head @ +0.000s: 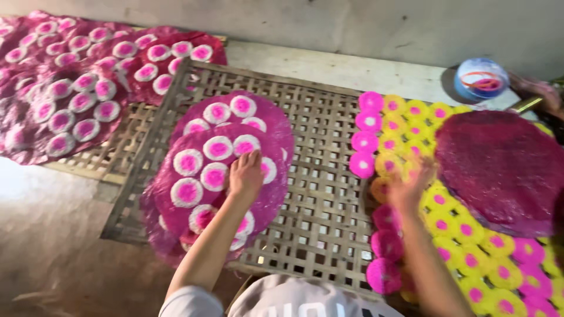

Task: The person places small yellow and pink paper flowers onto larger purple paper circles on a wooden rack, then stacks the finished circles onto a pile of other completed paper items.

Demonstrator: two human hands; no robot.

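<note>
My left hand [245, 174] presses flat on a round magenta sheet [170, 229] dotted with white-and-pink discs, lying on a woven bamboo rack [320, 170]. A second decorated magenta sheet [273, 120] lies partly under it, further back. My right hand [409, 186] is blurred and hovers over rows of small yellow-and-pink discs [446, 220] on the right; whether it holds one I cannot tell. A line of plain pink discs [367, 141] borders the yellow ones.
A large plain dark-magenta sheet [502, 167] covers the discs at the right. More decorated sheets [70, 88] lie on another rack at the far left. A blue-and-white bowl [482, 77] stands by the wall, with another person's hand [543, 94] beside it.
</note>
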